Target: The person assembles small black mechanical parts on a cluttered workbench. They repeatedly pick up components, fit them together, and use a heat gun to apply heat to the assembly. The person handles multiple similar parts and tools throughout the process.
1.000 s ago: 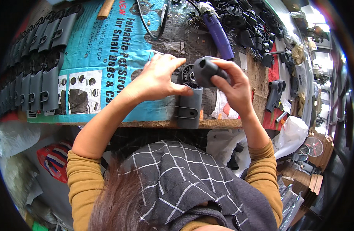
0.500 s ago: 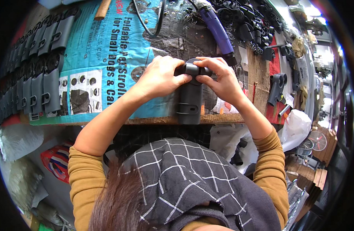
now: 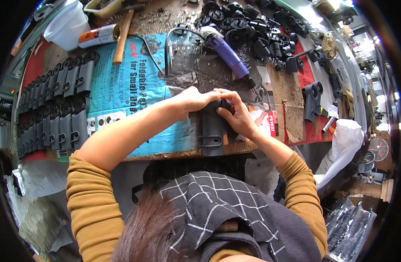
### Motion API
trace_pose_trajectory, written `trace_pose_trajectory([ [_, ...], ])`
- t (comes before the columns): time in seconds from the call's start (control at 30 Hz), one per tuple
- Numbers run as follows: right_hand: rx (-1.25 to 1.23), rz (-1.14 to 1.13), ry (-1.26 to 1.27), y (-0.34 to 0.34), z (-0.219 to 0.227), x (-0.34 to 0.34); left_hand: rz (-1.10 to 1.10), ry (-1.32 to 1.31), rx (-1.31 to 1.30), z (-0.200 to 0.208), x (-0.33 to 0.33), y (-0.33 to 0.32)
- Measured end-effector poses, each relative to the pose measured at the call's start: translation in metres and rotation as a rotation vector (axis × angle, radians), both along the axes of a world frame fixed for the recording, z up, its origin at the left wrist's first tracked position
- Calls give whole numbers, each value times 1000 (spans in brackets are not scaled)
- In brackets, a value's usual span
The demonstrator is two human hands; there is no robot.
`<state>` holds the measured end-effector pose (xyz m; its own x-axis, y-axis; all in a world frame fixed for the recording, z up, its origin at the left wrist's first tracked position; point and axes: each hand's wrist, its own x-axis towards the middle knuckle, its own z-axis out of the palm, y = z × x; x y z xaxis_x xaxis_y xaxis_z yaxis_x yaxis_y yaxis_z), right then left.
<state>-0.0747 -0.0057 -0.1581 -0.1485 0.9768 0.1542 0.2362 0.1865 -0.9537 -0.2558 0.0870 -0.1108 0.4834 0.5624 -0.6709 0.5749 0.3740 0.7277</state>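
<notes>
Near the table's front edge lies a long dark grey plastic housing [image 3: 212, 133], its slotted end toward me. Its far, rounded end is mostly covered by my fingers. My left hand [image 3: 195, 100] is closed over the left side of that end, fingertips hidden. From the right, my right hand [image 3: 237, 114] pinches a small black piece [image 3: 225, 105] at the same end with thumb and fingers. Both hands meet there. Just beyond them rests a purple electric screwdriver [image 3: 228, 56], tip pointing toward my right hand.
Rows of similar grey housings [image 3: 60, 126] stand at the left. Black plastic parts [image 3: 235, 24] are heaped at the far right. A hammer [image 3: 123, 37], an orange can [image 3: 98, 36] and a white tub [image 3: 68, 26] are at the far left. Another grey part [image 3: 313, 100] lies right.
The view has shifted, showing more of the table's far side. My left hand has turned further over the housing's far end, and my hands are closer together. Both still grip there.
</notes>
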Motion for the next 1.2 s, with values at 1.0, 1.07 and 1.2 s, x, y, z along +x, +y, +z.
trace_pose_trajectory([
  [1.0,842,-416,-1296,12,31,-111,324,-264,985,-23,-61,-68],
  [1.07,738,-198,-1055,5,27,-110,354,-203,1043,-34,-54,-59],
  [1.2,476,-31,-494,29,32,-75,371,-342,999,-41,-54,-35],
])
